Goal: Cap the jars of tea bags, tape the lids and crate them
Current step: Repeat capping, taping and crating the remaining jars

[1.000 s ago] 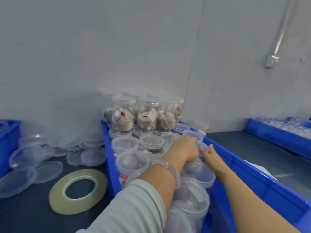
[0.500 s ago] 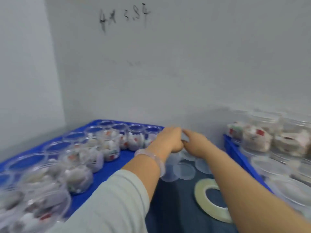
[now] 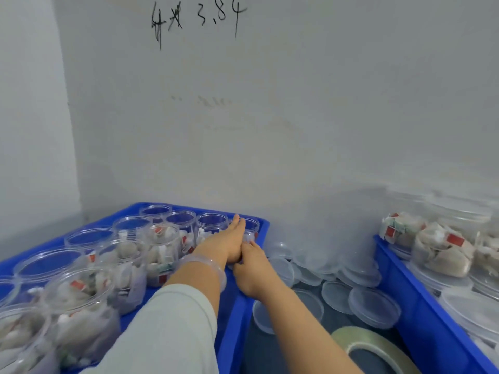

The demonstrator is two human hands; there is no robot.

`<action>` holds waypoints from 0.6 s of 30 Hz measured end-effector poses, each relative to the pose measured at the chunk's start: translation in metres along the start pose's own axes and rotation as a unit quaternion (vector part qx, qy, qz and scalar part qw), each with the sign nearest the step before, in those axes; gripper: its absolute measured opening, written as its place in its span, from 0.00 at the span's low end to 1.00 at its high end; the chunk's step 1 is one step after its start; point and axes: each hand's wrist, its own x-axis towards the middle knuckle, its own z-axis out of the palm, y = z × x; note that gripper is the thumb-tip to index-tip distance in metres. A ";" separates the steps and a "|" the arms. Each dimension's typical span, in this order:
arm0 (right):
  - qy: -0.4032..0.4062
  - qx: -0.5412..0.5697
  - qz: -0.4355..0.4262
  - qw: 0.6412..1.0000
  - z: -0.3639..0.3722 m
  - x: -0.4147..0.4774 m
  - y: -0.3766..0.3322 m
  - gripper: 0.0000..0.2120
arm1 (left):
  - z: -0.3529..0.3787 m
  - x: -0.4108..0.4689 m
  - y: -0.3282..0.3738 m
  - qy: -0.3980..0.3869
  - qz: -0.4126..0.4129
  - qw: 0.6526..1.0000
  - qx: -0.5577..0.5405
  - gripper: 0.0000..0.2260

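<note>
Open jars of tea bags [image 3: 162,255] stand mouths-up in the blue crate [image 3: 235,327] at lower left, ready for capping. Loose lids [image 3: 374,306] and the tape roll [image 3: 378,349] lie on the desk [image 3: 263,352] beside it, within reach. The left hand [image 3: 229,245] lies flat, fingers straight, tips at the back-corner jar [image 3: 252,227]. The right hand [image 3: 249,271] has its fingers hidden under it, so I cannot tell its grip. Half a second ago both hands were over the lids.

One head-worn view looks forward and down, close over the left blue crate [image 3: 236,319], facing the far wall [image 3: 270,117].
</note>
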 end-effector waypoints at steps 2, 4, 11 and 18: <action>0.006 0.010 0.007 1.000 0.000 -0.003 0.002 0.24 | 0.005 0.009 0.005 0.015 0.017 0.999 -0.023 0.21; 0.005 -0.008 0.012 1.000 0.000 -0.002 0.003 0.25 | 0.006 0.016 0.009 0.024 0.006 1.000 0.001 0.19; 0.035 0.005 0.048 0.998 0.003 -0.010 0.002 0.27 | -0.010 0.000 0.010 0.099 -0.035 0.984 0.142 0.09; 0.283 0.172 0.060 0.942 -0.041 -0.055 0.004 0.57 | -0.056 -0.066 0.085 0.459 0.223 0.858 0.058 0.19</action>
